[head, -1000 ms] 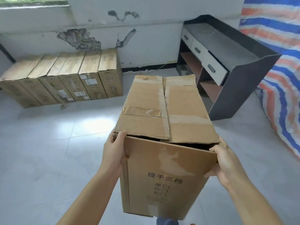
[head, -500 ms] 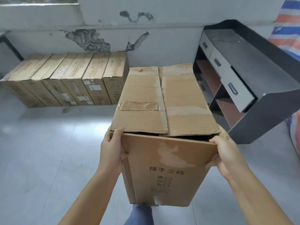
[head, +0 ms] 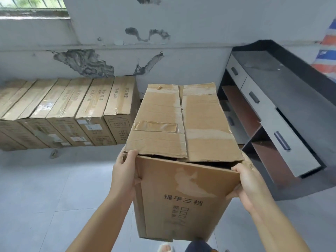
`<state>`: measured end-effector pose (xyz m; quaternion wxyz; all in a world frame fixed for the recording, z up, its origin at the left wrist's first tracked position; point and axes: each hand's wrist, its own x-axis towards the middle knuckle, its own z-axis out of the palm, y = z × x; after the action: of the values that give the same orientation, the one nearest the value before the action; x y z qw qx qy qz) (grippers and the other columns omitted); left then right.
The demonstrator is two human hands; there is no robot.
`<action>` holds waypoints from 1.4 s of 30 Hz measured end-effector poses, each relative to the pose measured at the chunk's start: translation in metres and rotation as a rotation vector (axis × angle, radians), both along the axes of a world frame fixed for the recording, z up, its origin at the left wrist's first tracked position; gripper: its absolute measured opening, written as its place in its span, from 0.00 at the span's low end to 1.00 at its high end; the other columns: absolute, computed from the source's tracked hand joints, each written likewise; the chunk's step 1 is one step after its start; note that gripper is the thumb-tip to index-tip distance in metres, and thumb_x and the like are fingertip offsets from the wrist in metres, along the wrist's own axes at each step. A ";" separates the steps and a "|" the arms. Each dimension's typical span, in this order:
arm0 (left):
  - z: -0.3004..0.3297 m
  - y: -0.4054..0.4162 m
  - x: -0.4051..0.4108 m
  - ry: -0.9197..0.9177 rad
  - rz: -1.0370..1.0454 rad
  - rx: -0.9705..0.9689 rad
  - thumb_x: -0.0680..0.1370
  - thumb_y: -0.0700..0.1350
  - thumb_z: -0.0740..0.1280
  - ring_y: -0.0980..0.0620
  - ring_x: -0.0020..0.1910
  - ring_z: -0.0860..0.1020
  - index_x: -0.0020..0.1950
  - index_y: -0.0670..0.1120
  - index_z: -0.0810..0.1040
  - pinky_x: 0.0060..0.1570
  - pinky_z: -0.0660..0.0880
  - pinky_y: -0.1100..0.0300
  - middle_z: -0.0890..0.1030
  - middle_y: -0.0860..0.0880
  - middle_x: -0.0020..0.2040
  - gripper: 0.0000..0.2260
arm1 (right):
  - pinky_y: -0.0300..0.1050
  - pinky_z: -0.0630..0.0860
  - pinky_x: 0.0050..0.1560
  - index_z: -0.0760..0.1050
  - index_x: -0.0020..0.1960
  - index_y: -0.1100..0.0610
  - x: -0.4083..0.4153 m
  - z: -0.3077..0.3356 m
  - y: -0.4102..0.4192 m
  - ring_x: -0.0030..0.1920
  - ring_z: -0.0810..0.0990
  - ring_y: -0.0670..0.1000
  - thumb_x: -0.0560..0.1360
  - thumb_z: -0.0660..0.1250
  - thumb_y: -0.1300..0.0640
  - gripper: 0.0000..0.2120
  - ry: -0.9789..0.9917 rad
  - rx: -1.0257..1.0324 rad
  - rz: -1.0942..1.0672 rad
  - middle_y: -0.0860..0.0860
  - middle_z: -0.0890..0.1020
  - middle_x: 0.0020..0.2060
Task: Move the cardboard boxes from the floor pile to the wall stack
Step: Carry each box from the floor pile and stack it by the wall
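I carry a tall brown cardboard box [head: 181, 193] in front of me, off the floor, its taped top flaps a little loose. My left hand [head: 123, 173] grips its near upper left corner, thumb on the front face. My right hand [head: 249, 180] grips the near upper right corner. A row of several cardboard boxes [head: 72, 113] stands side by side along the wall at the left, just beyond the carried box.
A dark desk [head: 291, 99] with grey drawers and open shelves stands against the wall at the right. A striped tarp [head: 327, 51] hangs at the far right edge. The grey tiled floor [head: 45, 188] lies between me and the wall. My feet show at the bottom edge.
I have walked closer to the wall with the box in both hands; the row of boxes and the desk loom larger. My grip on the box is unchanged.
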<state>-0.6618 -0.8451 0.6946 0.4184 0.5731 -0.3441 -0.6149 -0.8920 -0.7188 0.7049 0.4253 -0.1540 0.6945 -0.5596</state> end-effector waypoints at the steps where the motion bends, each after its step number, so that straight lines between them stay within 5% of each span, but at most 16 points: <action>1: 0.001 -0.017 -0.005 0.005 0.006 -0.010 0.77 0.47 0.64 0.58 0.42 0.75 0.51 0.55 0.79 0.42 0.73 0.52 0.79 0.63 0.35 0.07 | 0.56 0.65 0.36 0.72 0.65 0.43 -0.007 0.001 -0.019 0.42 0.73 0.56 0.74 0.52 0.67 0.28 -0.004 -0.012 0.001 0.51 0.79 0.49; 10: -0.005 -0.180 -0.079 0.030 0.095 -0.058 0.76 0.47 0.64 0.54 0.43 0.74 0.53 0.53 0.80 0.42 0.72 0.52 0.78 0.56 0.40 0.08 | 0.55 0.67 0.34 0.68 0.71 0.46 -0.093 -0.011 -0.203 0.41 0.74 0.54 0.75 0.52 0.66 0.28 0.017 -0.024 0.054 0.48 0.77 0.52; 16: -0.006 -0.280 -0.133 0.020 0.156 -0.012 0.76 0.47 0.64 0.53 0.43 0.74 0.53 0.53 0.80 0.41 0.73 0.52 0.78 0.54 0.43 0.08 | 0.59 0.66 0.38 0.76 0.50 0.39 -0.154 -0.001 -0.323 0.39 0.74 0.55 0.75 0.52 0.67 0.24 0.034 0.011 0.152 0.50 0.77 0.41; 21: -0.008 -0.349 -0.153 0.015 0.204 -0.009 0.76 0.46 0.64 0.56 0.39 0.73 0.50 0.54 0.79 0.40 0.71 0.53 0.78 0.59 0.34 0.06 | 0.57 0.67 0.37 0.74 0.57 0.37 -0.178 -0.004 -0.402 0.41 0.75 0.54 0.75 0.51 0.67 0.27 0.046 0.007 0.204 0.45 0.81 0.39; 27: -0.019 -0.447 -0.152 0.008 0.202 0.029 0.77 0.46 0.64 0.55 0.39 0.74 0.41 0.51 0.77 0.42 0.72 0.52 0.78 0.60 0.31 0.05 | 0.55 0.65 0.36 0.76 0.46 0.34 -0.174 -0.010 -0.502 0.38 0.74 0.51 0.75 0.51 0.67 0.28 0.058 0.009 0.237 0.35 0.79 0.29; 33: -0.037 -0.552 -0.130 0.003 0.151 0.087 0.76 0.48 0.64 0.56 0.44 0.75 0.47 0.53 0.79 0.43 0.74 0.52 0.79 0.57 0.43 0.04 | 0.57 0.66 0.36 0.75 0.50 0.37 -0.150 -0.019 -0.596 0.41 0.74 0.53 0.75 0.51 0.68 0.26 0.045 0.047 0.155 0.38 0.80 0.35; 42: -0.084 -0.658 -0.115 -0.045 0.094 0.097 0.77 0.48 0.64 0.66 0.33 0.77 0.55 0.56 0.78 0.37 0.75 0.56 0.79 0.62 0.35 0.09 | 0.57 0.67 0.40 0.70 0.67 0.41 -0.136 -0.059 -0.695 0.44 0.74 0.55 0.76 0.51 0.68 0.28 -0.014 0.138 0.111 0.50 0.80 0.47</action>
<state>-0.7769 -1.5032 0.6110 0.4106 0.6221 -0.2959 -0.5974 -1.0278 -1.4134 0.6455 0.4700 -0.1585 0.7189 -0.4870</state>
